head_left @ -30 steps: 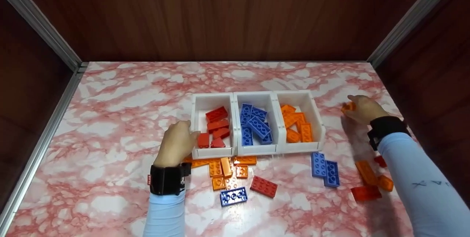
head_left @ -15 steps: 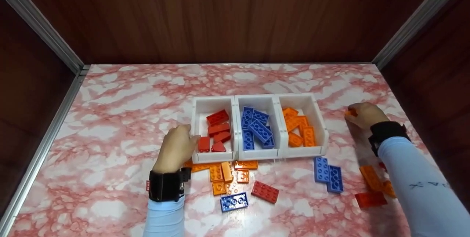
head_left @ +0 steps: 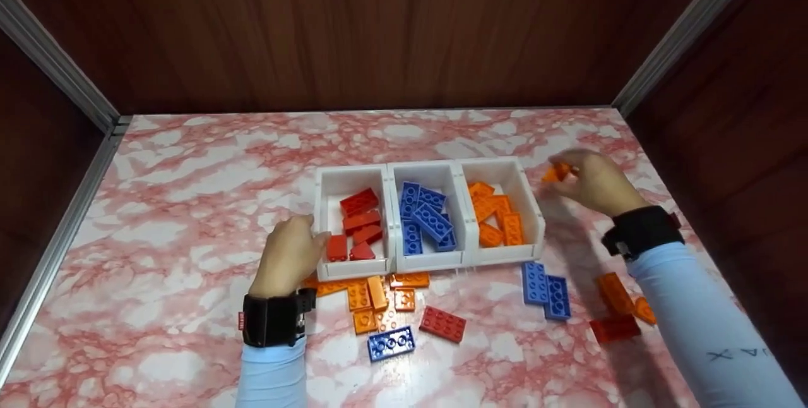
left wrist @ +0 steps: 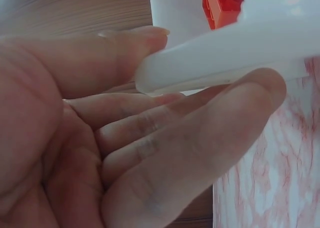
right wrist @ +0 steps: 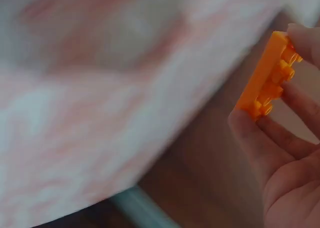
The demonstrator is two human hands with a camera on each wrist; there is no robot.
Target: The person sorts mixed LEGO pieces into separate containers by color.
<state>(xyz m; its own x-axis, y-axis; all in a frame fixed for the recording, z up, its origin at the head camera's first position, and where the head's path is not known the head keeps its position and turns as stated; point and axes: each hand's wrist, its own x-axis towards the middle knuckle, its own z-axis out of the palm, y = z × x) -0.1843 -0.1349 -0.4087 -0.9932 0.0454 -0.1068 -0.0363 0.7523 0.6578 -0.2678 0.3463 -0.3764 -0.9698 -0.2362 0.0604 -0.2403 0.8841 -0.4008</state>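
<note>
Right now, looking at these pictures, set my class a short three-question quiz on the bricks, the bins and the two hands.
1. True or false: the right hand pinches an orange brick.
2. Which bin does the left hand grip?
A. red bin
B. blue bin
C. orange bin
3. Fill in: two ____ bricks lie side by side on the table, in front of the orange bin.

Key: 1 true. 2 A; the fingers curl round its white wall. 3 blue.
</note>
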